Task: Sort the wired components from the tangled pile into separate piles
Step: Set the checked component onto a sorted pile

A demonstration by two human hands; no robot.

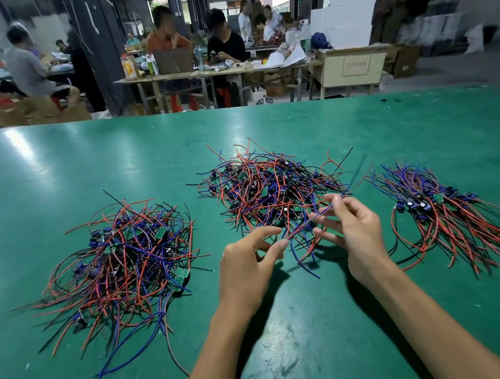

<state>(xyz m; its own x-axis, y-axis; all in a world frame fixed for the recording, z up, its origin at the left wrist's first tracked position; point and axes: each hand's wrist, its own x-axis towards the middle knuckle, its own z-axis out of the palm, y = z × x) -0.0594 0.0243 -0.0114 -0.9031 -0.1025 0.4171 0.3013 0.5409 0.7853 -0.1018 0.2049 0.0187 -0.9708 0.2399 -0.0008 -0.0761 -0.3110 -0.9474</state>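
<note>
While right hand fingers pinch blue wire | left hand fingers apart | box label unreadable

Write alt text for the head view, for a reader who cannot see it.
Over a green table, the right hand pinches a blue wire of one component while the left hand reaches toward it. Three piles lie there: a loose left pile, a tangled middle pile, and a combed right pile.
</note>
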